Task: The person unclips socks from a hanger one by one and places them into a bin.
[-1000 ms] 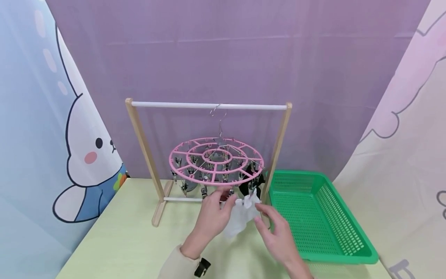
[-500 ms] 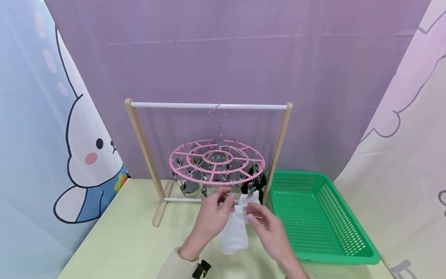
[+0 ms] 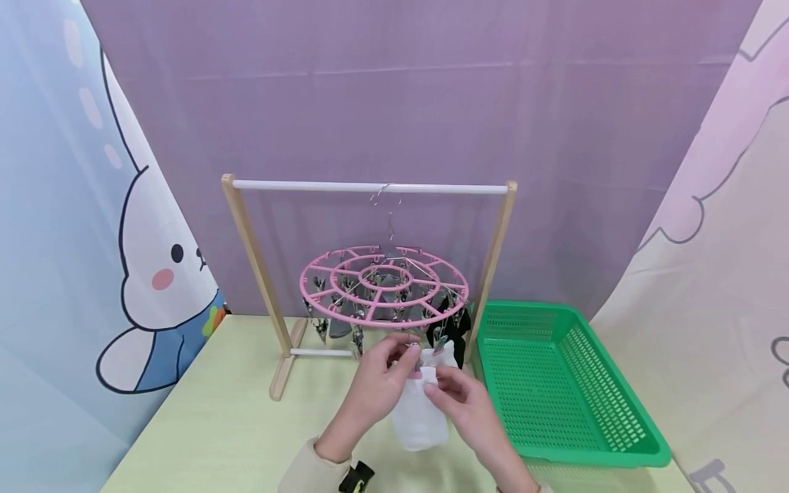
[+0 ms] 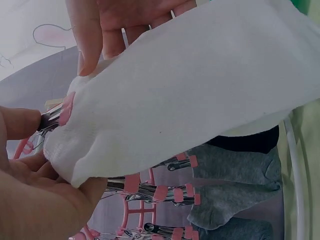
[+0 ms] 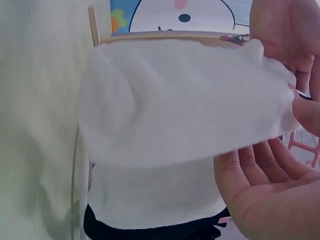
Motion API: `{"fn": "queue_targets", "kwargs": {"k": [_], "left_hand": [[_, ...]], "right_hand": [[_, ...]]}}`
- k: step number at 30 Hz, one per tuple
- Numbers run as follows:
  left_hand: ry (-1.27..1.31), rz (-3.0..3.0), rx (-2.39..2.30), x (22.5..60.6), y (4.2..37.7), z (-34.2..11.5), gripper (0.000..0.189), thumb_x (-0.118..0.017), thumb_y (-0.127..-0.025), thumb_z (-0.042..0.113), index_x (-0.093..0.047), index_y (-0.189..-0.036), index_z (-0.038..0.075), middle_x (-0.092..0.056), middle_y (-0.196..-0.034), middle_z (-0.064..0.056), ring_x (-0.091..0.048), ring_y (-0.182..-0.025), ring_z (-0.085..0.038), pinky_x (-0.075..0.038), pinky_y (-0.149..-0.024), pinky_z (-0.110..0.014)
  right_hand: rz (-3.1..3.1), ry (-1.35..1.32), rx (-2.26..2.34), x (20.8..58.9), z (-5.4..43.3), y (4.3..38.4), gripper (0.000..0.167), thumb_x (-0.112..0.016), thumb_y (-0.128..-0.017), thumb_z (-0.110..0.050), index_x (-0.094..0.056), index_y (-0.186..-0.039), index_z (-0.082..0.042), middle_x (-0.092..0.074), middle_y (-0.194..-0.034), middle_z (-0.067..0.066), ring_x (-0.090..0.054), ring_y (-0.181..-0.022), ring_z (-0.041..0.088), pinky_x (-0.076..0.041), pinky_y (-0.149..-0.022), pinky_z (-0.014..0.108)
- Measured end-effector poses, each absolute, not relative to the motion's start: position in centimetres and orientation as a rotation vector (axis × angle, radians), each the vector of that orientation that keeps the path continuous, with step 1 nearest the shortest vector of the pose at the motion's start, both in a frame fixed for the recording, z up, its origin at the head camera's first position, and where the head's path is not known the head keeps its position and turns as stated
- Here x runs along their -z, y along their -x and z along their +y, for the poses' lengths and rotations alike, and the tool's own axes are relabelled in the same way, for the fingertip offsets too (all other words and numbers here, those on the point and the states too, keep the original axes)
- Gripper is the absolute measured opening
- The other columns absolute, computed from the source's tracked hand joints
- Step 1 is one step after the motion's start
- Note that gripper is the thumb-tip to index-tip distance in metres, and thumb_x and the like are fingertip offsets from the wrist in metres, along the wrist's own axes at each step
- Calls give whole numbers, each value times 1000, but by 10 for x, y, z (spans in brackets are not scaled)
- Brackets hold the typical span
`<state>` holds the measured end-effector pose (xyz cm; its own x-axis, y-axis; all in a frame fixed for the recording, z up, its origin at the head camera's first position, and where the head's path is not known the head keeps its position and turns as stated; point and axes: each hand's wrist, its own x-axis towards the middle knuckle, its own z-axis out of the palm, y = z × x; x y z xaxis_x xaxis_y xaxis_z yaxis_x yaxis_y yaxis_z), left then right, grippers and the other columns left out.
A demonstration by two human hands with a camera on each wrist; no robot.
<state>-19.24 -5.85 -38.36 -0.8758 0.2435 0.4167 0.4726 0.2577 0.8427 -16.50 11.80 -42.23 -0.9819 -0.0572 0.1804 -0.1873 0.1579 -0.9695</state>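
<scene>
My left hand [image 3: 377,387] pinches a metal clip [image 4: 59,116] with pink tips, which bites the cuff of a white sock [image 3: 420,419]. The sock hangs down in front of the pink round clip hanger [image 3: 394,324]. On the cuff's right side, my right hand [image 3: 473,411] holds the fabric between thumb and fingers; some fingers are hidden behind the sock. Just behind it, a second white sock [image 5: 155,195] hangs from another clip. Black socks [image 3: 455,332] hang at the hanger's right, and grey socks [image 4: 230,172] show farther back.
The hanger hooks over the white bar [image 3: 296,185] of a wooden-legged rack [image 3: 255,267]. A green basket [image 3: 600,457] stands to the right on the pale table [image 3: 197,418]. Several metal clips [image 3: 357,335] dangle round the ring.
The white sock, bunched up earlier, now hangs straight down under the clip. My right hand has shifted left and grips its cuff; my left hand has stayed almost in place.
</scene>
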Motion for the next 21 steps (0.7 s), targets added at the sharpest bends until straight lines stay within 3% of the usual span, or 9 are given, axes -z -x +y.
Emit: {"fn": "queue_targets", "kwargs": {"k": [6,15,21], "left_hand": [[686,-2322,1654,384,192,-58,31,-57,-106,30,-67,-123,6,-64,-92,1,-59,-82,-13,-50,-71,-27],[698,-2345,1670,383,193,-60,33,-59,-104,30,-65,-124,4,-66,-96,-1,-63,-87,-15,-54,-76,-27],[740,-2319,1704,380,194,-60,32,-64,-102,28,-66,-119,1,-66,-94,-4,-65,-83,-16,-58,-71,-27]], "right_hand": [[-2349,-278,-1981,424,117,164,22,-73,-94,-16,-71,-106,2,-72,-97,12,-68,-87,18,-55,-79,27],[-2372,-343,-1968,423,117,162,18,-71,-95,-13,-72,-100,4,-73,-92,13,-68,-80,14,-56,-72,26],[-2395,-329,-1952,421,117,161,17,-72,-95,-14,-72,-98,4,-72,-89,12,-67,-77,14,-55,-70,26]]}}
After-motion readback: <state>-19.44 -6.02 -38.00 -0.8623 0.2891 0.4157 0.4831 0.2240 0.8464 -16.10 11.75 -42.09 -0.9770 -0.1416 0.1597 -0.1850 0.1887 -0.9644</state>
